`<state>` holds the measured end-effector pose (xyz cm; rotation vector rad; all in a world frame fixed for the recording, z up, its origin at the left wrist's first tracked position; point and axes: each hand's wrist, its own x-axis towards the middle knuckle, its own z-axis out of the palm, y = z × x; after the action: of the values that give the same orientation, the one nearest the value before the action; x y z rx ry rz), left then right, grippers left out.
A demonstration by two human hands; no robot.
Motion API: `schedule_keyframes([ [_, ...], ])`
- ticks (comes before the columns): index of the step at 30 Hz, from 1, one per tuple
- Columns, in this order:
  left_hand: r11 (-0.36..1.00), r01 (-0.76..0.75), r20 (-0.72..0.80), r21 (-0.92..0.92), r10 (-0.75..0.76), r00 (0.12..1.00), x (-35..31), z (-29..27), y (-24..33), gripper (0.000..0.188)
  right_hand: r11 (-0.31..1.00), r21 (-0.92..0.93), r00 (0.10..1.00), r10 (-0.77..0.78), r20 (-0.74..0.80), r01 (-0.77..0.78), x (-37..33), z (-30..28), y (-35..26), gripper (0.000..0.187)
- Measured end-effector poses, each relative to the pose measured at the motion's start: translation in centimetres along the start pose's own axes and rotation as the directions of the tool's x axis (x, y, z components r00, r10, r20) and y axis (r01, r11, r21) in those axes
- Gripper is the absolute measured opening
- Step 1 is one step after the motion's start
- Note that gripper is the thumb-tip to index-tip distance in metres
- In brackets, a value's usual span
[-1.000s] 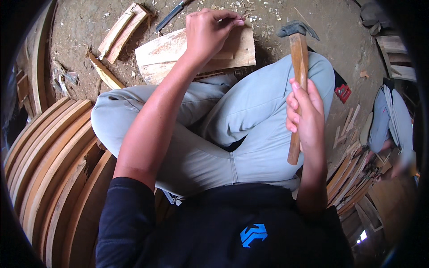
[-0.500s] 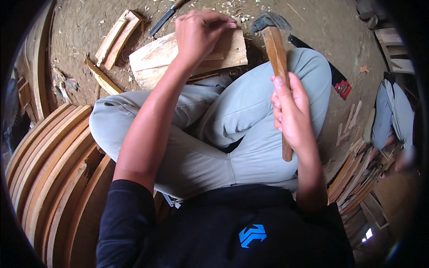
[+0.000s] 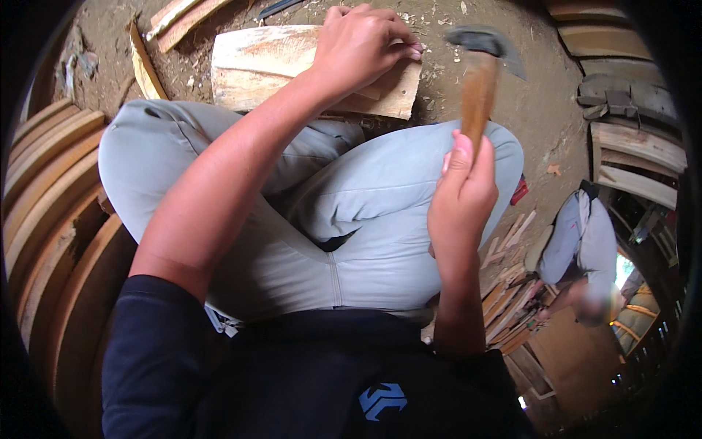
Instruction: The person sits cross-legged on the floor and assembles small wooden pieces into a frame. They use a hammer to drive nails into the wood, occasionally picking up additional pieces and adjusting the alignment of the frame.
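A pale, rough-faced wooden board (image 3: 256,73) lies on the ground in front of my crossed legs. Over its right end is my left hand (image 3: 362,45), with thumb and fingers pinched together; whatever is between the fingertips is too small to make out. My right hand (image 3: 462,208) grips a hammer (image 3: 480,91) by its wooden handle. The dark metal head is up, to the right of the board and apart from it, and is smeared by motion.
Curved planks (image 3: 55,197) are stacked at my left. A yellowish wood strip (image 3: 146,66) and other offcuts (image 3: 190,18) lie far left, near a dark tool blade (image 3: 281,7). At right are piled wood strips (image 3: 512,300) and another person (image 3: 578,241).
The whole view has turned, showing more of the right side. The hammer's handle looks shorter and its head has swung. My left hand keeps its pinch at the board's right end.
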<state>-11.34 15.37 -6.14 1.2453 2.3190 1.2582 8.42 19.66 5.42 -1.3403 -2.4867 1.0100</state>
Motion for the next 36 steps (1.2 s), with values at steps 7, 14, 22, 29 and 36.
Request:
schedule_keyframes([
  [7, 0.996, 0.002, -0.053, -0.088, -0.007, 0.999, -0.1, 1.0, -1.0, 0.015, 0.995, -0.093, 0.999, -0.022, 0.026, 0.024, -0.7, 1.1, 0.6, 0.032],
  [14, 0.998, -0.047, -0.023, -0.029, 0.047, 0.999, -0.1, 1.0, -1.0, 0.013, 0.995, -0.097, 0.995, -0.032, -0.092, 0.023, -1.0, 0.8, 0.7, 0.032],
  [22, 0.993, -0.040, -0.038, -0.113, 0.035, 0.999, -0.1, 1.1, -0.9, 0.013, 0.991, -0.094, 0.987, -0.108, -0.121, 0.097, -0.6, 0.3, 1.2, 0.028],
  [29, 0.993, 0.008, -0.018, -0.118, -0.011, 1.000, -0.2, 1.1, -1.0, 0.013, 0.983, -0.184, 0.995, 0.043, 0.093, -0.025, -0.7, 0.2, -0.5, 0.033],
  [36, 0.994, -0.018, -0.031, -0.107, 0.015, 0.999, -0.1, 1.3, -1.2, 0.013, 0.963, -0.261, 0.997, -0.045, 0.064, 0.060, -0.8, 1.3, -0.2, 0.032],
])
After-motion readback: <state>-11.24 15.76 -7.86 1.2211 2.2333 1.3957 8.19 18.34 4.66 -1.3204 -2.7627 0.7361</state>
